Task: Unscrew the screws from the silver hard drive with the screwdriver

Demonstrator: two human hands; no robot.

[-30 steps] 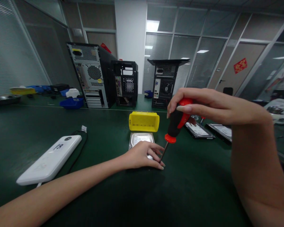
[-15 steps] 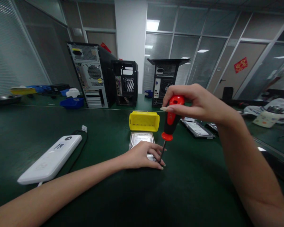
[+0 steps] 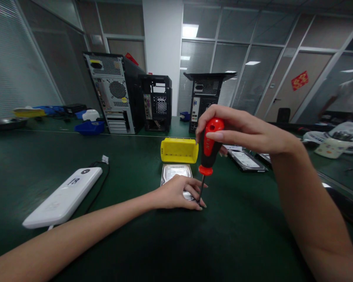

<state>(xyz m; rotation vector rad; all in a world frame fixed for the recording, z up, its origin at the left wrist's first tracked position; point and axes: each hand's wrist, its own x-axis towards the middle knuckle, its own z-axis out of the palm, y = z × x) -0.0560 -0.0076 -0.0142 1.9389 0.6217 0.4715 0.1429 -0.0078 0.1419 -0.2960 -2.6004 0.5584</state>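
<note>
A silver hard drive (image 3: 176, 170) lies on the green tabletop in front of a yellow bin. My left hand (image 3: 178, 192) is over its near part, gripping it, with thumb and fingers curved about the near right corner. My right hand (image 3: 238, 129) grasps a red and black screwdriver (image 3: 210, 147) by the handle, thumb on the near side. The shaft points down, slightly tilted, and its tip is between my left thumb and fingers at the drive's corner. Whatever the tip touches is too small to make out.
The yellow bin (image 3: 179, 150) stands just behind the drive. More hard drives (image 3: 247, 160) lie to the right. A white power bank (image 3: 63, 197) marked 18 is at left with a black cable. Computer cases (image 3: 114, 94) and a blue bin (image 3: 90, 127) stand behind; a person (image 3: 348, 96) is far right.
The screwdriver handle has shifted slightly left and stands more upright. My right fingers have loosened and changed their hold on it. My left hand and the hard drive stay in place.
</note>
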